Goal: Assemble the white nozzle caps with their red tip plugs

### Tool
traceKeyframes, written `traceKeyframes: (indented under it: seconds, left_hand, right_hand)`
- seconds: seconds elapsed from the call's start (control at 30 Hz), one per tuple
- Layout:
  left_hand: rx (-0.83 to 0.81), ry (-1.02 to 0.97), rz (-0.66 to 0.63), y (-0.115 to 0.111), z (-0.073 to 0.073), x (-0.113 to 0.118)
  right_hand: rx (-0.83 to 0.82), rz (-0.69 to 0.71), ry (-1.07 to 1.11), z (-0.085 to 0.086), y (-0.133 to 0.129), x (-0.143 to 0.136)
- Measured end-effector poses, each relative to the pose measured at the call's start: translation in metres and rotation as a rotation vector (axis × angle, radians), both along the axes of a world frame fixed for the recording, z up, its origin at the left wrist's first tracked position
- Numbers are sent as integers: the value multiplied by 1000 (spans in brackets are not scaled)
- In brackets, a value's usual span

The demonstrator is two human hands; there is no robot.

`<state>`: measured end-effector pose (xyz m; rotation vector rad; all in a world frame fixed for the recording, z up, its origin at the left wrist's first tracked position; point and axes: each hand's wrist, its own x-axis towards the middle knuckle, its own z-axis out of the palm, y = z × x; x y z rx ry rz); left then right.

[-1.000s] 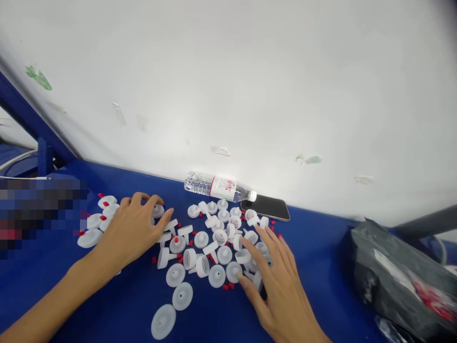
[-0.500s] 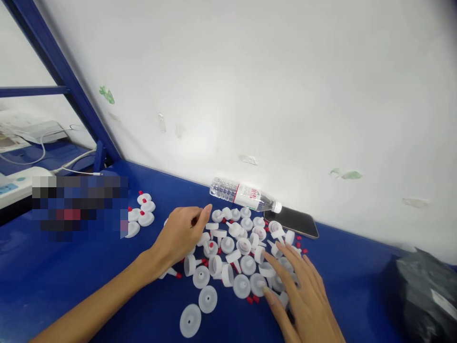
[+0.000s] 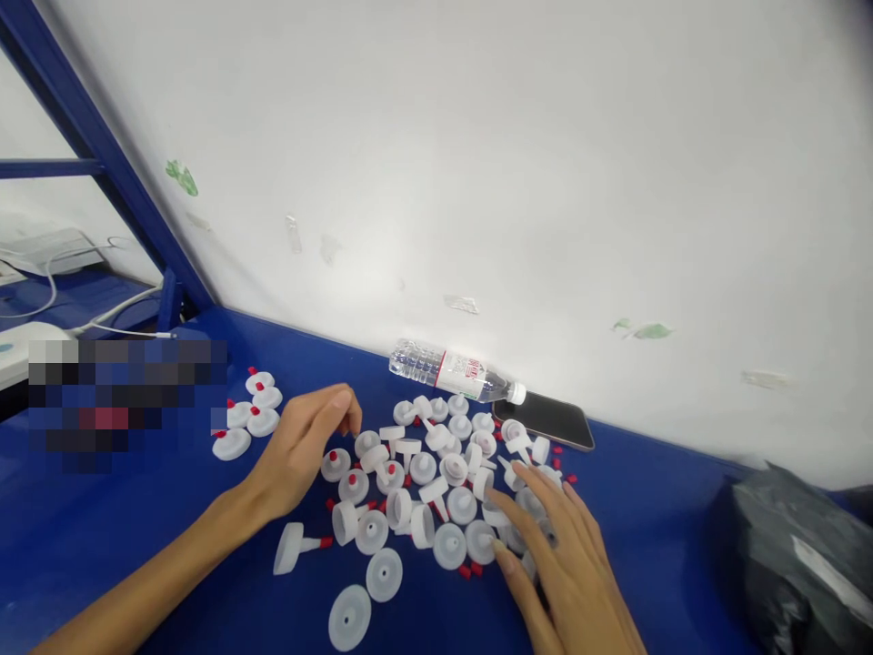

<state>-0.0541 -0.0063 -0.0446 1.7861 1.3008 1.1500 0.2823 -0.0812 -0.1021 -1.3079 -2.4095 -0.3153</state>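
Note:
Many white plastic nozzle caps [image 3: 423, 468], several with red tips, lie heaped on the blue table [image 3: 225, 564]. My left hand [image 3: 306, 441] is at the heap's left edge, its fingers curled inward. Whatever they may hold is hidden from this side. My right hand [image 3: 563, 555] rests with fingers spread over the right part of the pile, touching caps beneath it. On the far left sits a small group of red-tipped caps [image 3: 263, 420]. Nearest me are two flat white discs with centre holes [image 3: 350, 617], and one cap lies on its side [image 3: 290, 549].
Behind the heap a clear water bottle [image 3: 458, 373] lies on its side against a black phone [image 3: 546, 420]. A dark plastic bag [image 3: 797, 555] stands at the right. At the left are a white power strip [image 3: 34, 353] and a blue frame [image 3: 115, 182]. A white wall rises behind.
My left hand has moved left, off the caps it covered, uncovering red-tipped ones. My right hand stays over the pile. The whole view has shifted slightly.

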Motion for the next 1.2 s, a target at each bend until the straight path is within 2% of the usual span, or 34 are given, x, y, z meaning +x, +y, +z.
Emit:
traceKeyframes:
  seconds: [0.17, 0.3, 0.53, 0.9, 1.07, 1.2]
  left_hand:
    - [-3, 160, -32, -2, -23, 14]
    - [16, 184, 9, -1, -30, 22]
    - [97, 160, 102, -8, -27, 24]
    - [109, 71, -52, -13, -23, 20]
    - [42, 0, -40, -14, -21, 17]
    - [89, 44, -80, -13, -19, 16]
  right_hand:
    - [9, 9, -28, -1, 1, 1]
    - [10, 21, -24, -1, 2, 1]
    - [18, 24, -28, -2, 1, 2]
    - [15, 40, -38, -3, 4, 5]
    - [5, 27, -20, 1, 4, 2]
    - [10, 24, -31, 2, 2, 1]
